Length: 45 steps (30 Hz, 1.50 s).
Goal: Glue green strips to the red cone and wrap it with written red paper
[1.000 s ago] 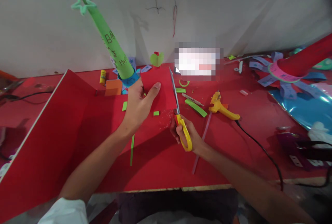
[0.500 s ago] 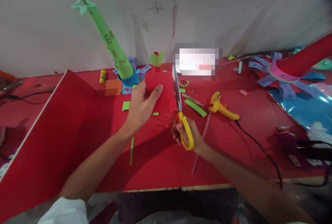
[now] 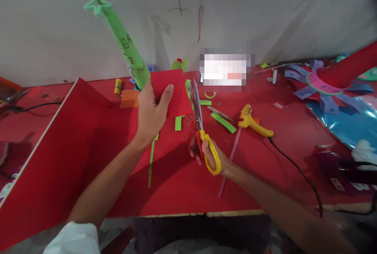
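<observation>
both full: left hand (image 3: 149,116) pinching rectangular red paper (image 3: 177,103) toward red desk (image 3: 179,193) back edge, right hand (image 3: 225,164) gripping yellow-and-red-handled steel scissors (image 3: 197,121); steady paper should cut straighter.

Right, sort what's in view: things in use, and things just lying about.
In use:
red card, in the left hand
scissors, in the right hand

Seemingly just lying about:
yellow glue gun
green strips
orange piece
shiny blue sheet
</observation>
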Tool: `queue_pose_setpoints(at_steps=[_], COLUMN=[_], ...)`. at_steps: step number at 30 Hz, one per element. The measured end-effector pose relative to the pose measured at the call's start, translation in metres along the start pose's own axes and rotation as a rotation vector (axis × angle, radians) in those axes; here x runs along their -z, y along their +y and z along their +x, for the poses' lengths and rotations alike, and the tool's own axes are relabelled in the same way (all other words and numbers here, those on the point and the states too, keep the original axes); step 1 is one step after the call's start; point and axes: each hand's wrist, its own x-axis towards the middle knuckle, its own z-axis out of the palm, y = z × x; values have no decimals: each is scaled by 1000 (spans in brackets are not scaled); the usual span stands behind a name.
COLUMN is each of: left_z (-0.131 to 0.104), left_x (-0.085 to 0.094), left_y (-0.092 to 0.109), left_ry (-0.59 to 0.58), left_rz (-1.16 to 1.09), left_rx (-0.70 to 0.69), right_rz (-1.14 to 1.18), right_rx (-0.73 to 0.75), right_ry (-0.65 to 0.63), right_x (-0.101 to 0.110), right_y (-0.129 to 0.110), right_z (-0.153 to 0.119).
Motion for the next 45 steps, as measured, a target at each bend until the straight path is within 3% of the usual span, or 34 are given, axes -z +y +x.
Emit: queue_pose_setpoints(at_steps=[8,17,34,40,45], left_z=[-8,-11,-16,-13,-4], left_x=[-6,-9,-13,-13,-5], left_y=[-2,-1,-7,-9,-11], left_ry=[-59,-121,-106,-111,-72], left_rz=[-60,-165,-237,-289,-223], left_rx=[37,99,154,114,39], right_rz=[-42,-79,-35,-49,-59], right_rx=[23,19,-27,-20,66], right_ry=[48,105,119,122,41], right_x=[1,1,2,1,0], right_y=[7,-3,-3,-2,3], right_z=[-1,-2,-1,-1,2])
